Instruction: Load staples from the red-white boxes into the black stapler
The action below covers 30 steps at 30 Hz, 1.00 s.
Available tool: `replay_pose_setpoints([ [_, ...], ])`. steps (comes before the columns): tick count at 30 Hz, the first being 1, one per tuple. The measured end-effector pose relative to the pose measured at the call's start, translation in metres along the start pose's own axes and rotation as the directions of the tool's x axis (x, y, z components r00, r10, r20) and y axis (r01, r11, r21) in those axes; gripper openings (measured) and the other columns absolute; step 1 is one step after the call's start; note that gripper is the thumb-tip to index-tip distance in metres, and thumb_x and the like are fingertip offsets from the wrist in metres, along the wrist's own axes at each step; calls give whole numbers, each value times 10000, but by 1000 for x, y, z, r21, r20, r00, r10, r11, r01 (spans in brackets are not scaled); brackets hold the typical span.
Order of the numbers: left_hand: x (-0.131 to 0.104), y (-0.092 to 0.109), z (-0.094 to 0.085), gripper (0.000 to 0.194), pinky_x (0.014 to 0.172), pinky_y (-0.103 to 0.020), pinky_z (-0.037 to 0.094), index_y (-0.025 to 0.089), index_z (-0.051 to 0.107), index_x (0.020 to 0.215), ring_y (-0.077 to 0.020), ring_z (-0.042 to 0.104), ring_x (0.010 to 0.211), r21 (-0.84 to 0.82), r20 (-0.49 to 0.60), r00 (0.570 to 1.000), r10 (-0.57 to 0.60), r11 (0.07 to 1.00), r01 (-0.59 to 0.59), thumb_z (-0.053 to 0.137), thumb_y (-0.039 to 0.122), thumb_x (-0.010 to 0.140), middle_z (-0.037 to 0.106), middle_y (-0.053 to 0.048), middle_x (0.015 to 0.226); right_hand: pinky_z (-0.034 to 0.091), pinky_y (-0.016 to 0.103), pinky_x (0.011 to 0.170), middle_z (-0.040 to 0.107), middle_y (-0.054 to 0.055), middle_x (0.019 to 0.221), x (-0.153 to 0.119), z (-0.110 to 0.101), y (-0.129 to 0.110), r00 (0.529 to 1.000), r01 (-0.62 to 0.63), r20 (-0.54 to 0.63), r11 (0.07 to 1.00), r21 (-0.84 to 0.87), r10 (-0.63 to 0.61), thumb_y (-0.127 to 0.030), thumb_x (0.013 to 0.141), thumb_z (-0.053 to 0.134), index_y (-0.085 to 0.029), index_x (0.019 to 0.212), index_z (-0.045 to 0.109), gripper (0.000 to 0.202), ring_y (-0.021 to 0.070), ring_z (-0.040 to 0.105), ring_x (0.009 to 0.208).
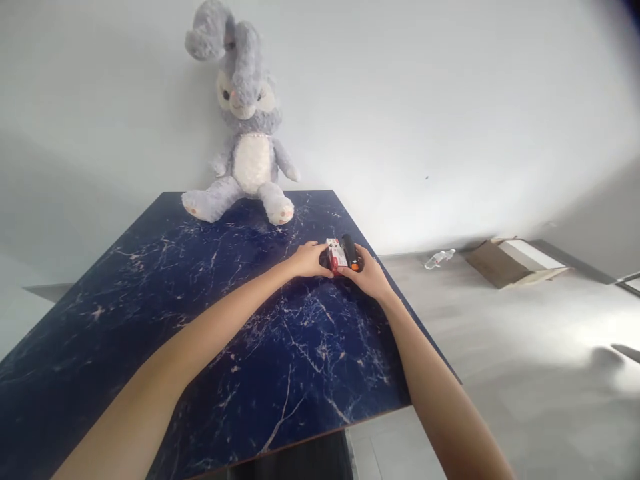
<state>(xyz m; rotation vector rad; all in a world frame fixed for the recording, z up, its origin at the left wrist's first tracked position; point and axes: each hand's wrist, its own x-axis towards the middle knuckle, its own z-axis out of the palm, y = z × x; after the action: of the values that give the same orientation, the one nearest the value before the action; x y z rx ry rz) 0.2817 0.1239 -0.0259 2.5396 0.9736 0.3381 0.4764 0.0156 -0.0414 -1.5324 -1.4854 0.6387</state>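
Near the right edge of the dark blue marbled table (240, 267), my two hands close around a small group of objects. My left hand (309, 260) wraps the left side, where a dark item shows beside a small white and red box (336, 252). On the right side, my right hand (371, 275) grips a black object with an orange spot (350, 251). The box lies between the hands, touching the black object. Fingers partly hide the lower parts of these things.
A large grey plush rabbit (253, 163) sits at the table's back edge against the wall. On the floor to the right lie a clear plastic bottle (439, 259) and a cardboard box (500, 263). Something dark shows under the table's front edge.
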Motion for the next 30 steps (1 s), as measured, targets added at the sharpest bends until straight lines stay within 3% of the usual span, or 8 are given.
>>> replay_pose_setpoints([
  [6, 16, 7, 7, 1033, 1134, -547, 291, 250, 388, 1529, -420, 329, 1449, -2, 26, 999, -42, 999, 42, 807, 599, 652, 492, -179, 1498, 516, 425, 1009, 605, 119, 1365, 8, -15, 7, 1000, -15, 27, 1000, 16, 14, -395, 718, 801, -216, 1456, 404, 857, 250, 651, 1129],
  [12, 0, 7, 14, 967, 1147, -536, 284, 202, 435, 1501, -422, 312, 1452, -81, -76, 996, -36, 996, 30, 784, 602, 693, 474, -180, 1518, 457, 458, 1086, 530, 144, 1449, 7, -15, 9, 999, 5, 53, 999, 40, -7, -375, 689, 820, -209, 1516, 316, 983, 281, 586, 1245],
  [16, -30, 3, 16, 742, 1168, -526, 268, 207, 450, 1481, -369, 335, 1435, -59, -188, 981, 53, 996, -65, 656, 543, 852, 498, -130, 1508, 446, 476, 1109, 461, 160, 1510, 9, -14, 18, 999, 4, 31, 996, 86, -6, -407, 692, 825, -236, 1539, 271, 1026, 294, 518, 1340],
  [20, -70, -4, 8, 516, 1164, -488, 298, 212, 497, 1441, -300, 396, 1385, 13, -242, 960, 142, 990, -143, 488, 447, 981, 547, -98, 1454, 482, 511, 1073, 449, 143, 1527, 6, -16, 18, 1000, 2, 18, 1000, 27, -2, -450, 713, 817, -280, 1534, 301, 985, 314, 596, 1251],
  [26, -140, -23, -15, 438, 1142, -509, 333, 239, 533, 1408, -283, 462, 1325, 40, -245, 954, 174, 985, -169, 451, 399, 1009, 600, -84, 1386, 537, 517, 991, 546, 127, 1440, 2, -20, 6, 999, 23, -38, 997, -79, -26, -459, 790, 737, -266, 1472, 424, 775, 309, 652, 1131],
  [30, -175, -36, -29, 392, 1110, -514, 372, 261, 586, 1355, -288, 505, 1273, 41, -267, 957, 111, 994, -103, 443, 388, 1012, 649, -77, 1302, 557, 500, 938, 613, 116, 1343, 2, -20, 3, 985, 52, -159, 993, -102, -68, -458, 847, 641, -252, 1382, 525, 584, 293, 653, 1084],
])
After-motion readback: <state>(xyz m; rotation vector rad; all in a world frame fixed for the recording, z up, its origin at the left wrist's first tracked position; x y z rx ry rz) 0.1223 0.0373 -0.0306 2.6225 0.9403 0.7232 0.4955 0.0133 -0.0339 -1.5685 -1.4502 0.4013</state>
